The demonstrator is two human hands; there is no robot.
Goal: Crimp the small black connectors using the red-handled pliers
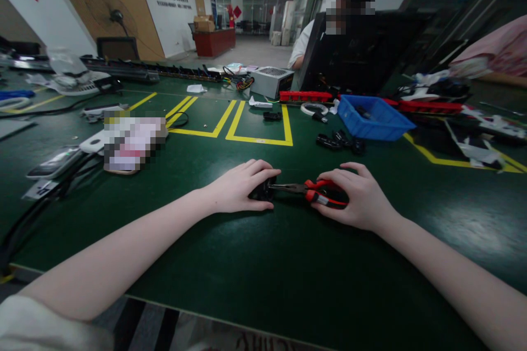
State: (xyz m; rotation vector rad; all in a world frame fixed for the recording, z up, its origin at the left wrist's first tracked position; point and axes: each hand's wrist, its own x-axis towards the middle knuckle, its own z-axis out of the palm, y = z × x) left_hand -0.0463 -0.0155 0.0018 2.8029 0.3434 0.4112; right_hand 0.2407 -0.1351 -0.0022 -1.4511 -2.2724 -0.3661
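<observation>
Near the middle of the green table, my left hand (pixel 245 186) is closed on a small black part (pixel 263 189). Thumb and fingers cover much of that part, so its exact kind is unclear. From the other side my right hand (pixel 358 194) grips long-nose pliers (pixel 315 192) with red and black handles. The plier tips point left and reach the black part; whether the jaws pinch it I cannot tell. Beyond my right hand lie several small black parts (pixel 340 141), and a further black piece (pixel 272 115) sits inside a yellow-taped outline.
A blue bin (pixel 382 129) with dark items stands at the back right. Behind are a grey power supply (pixel 269 82), red strips (pixel 306 97) and a monitor (pixel 358 52), with a person beyond. A phone (pixel 134 145) and black cables (pixel 61 186) lie to the left.
</observation>
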